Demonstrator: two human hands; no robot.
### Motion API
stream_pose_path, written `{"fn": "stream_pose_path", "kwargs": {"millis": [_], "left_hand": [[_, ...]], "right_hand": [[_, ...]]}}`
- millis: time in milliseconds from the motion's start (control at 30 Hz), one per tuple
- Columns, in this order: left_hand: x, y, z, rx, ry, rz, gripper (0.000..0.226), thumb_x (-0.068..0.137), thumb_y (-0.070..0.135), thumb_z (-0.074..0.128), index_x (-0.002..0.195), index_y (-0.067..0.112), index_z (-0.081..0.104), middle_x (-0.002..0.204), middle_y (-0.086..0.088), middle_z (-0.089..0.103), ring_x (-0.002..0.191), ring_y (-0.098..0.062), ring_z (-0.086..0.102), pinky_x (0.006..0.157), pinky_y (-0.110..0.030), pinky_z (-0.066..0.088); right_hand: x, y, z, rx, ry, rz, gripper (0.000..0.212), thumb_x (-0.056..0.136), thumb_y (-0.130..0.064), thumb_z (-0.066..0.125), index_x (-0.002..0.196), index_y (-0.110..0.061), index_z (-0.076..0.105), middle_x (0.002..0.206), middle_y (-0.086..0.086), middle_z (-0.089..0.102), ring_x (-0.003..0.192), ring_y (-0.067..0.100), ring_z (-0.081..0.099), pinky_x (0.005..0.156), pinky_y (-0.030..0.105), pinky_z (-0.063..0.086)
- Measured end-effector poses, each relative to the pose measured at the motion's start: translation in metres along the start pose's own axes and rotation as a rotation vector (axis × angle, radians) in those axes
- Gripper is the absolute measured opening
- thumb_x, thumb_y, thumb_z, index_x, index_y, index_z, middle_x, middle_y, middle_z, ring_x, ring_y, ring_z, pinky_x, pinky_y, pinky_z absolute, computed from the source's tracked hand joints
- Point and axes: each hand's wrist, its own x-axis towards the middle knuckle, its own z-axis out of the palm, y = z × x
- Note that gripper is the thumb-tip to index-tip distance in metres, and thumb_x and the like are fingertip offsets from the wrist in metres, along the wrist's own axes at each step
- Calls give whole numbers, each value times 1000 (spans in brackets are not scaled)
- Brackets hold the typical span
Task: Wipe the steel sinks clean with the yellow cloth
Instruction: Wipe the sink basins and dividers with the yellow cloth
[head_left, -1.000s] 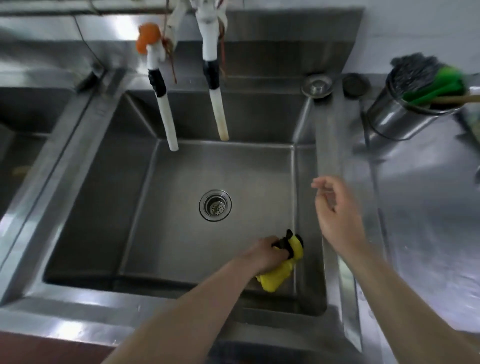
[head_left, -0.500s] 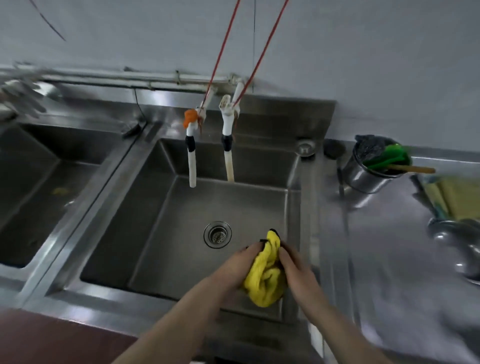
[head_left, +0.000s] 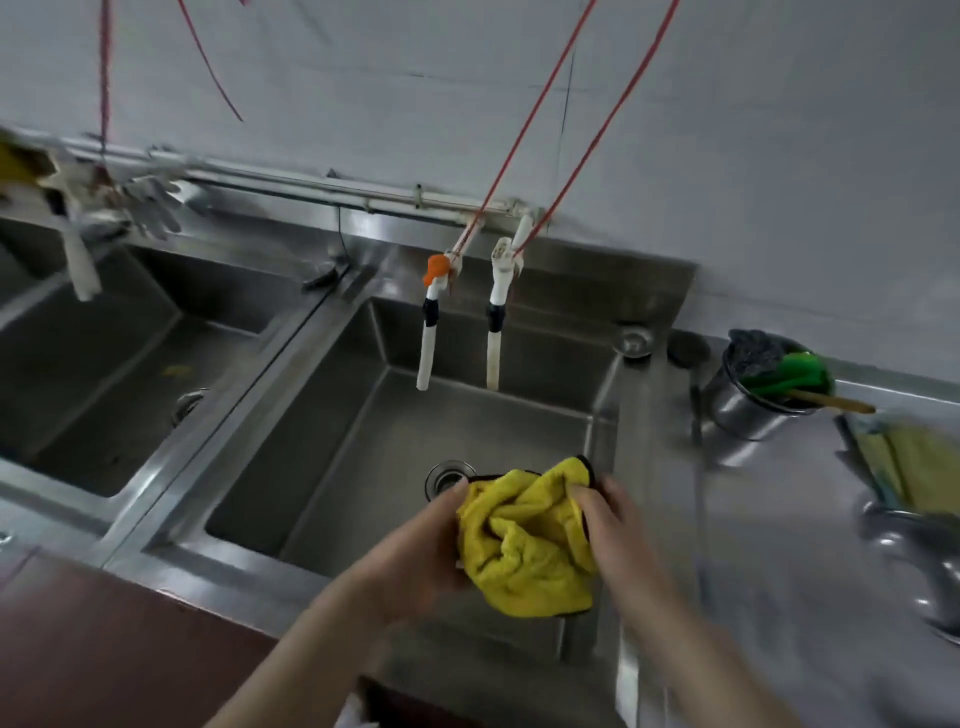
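Observation:
A crumpled yellow cloth (head_left: 524, 540) with a dark edge is held above the front right part of the middle steel sink (head_left: 332, 467). My left hand (head_left: 415, 556) grips its left side and my right hand (head_left: 613, 525) grips its right side. The sink's round drain (head_left: 444, 475) shows just beyond the cloth, partly covered by it. A second steel sink (head_left: 104, 374) lies to the left, with a drain and a small yellowish scrap on its floor.
Two white taps (head_left: 496, 322) hang over the middle sink on red cords. On the steel counter (head_left: 779, 545) at right stand a steel cup (head_left: 753, 400) with green brush and scourer, a folded yellow-green cloth (head_left: 914, 462) and a steel ladle (head_left: 919, 551). Gloves (head_left: 150, 205) hang at back left.
The cloth left the sink's right wall and was lifted; my right hand joined the left on it and the two have spread it wider. The view tilted up and back.

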Motion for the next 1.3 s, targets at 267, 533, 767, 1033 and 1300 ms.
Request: {"fn": "stream_pose_path", "kwargs": {"millis": [267,533,767,1033,1300], "left_hand": [[-29,24,-41,17,156,189,38,79,13,74,113,9,59,82,-6,63,65,-15,64,59,-30,53],[-38,53,-96,748,490,308,30,91,24,69,119,29,60,120,7,60,109,-6,56,87,-22,44],[-70,83,-98,846,125,708,48,84,48,67,125,25,56,118,10,63,116,-14,59,101,-25,45],[-72,127,-139,685,159,748,49,85,55,62,96,8,59,78,-12,51,73,-30,50,68,-51,45],[-91,178,-160,726,80,759,36,91,47,60,104,14,65,91,-19,63,86,-42,60,78,-63,49]], "right_hand": [[3,-35,24,-24,-116,-158,37,95,-21,60,123,-43,52,95,-6,69,86,11,68,78,29,54],[-10,-90,84,-387,-203,-488,17,95,-19,57,103,-33,62,83,-11,67,75,8,63,65,28,51],[-13,-129,146,-687,-149,-724,15,95,-44,47,105,-35,55,73,-18,59,68,1,59,59,23,47],[-2,-152,196,-580,-74,-678,17,95,-45,50,96,-29,58,68,-12,58,67,4,59,55,20,43],[-6,-162,242,-498,-226,-562,26,93,-57,46,97,-33,57,72,-10,60,67,5,60,59,24,47]]}}
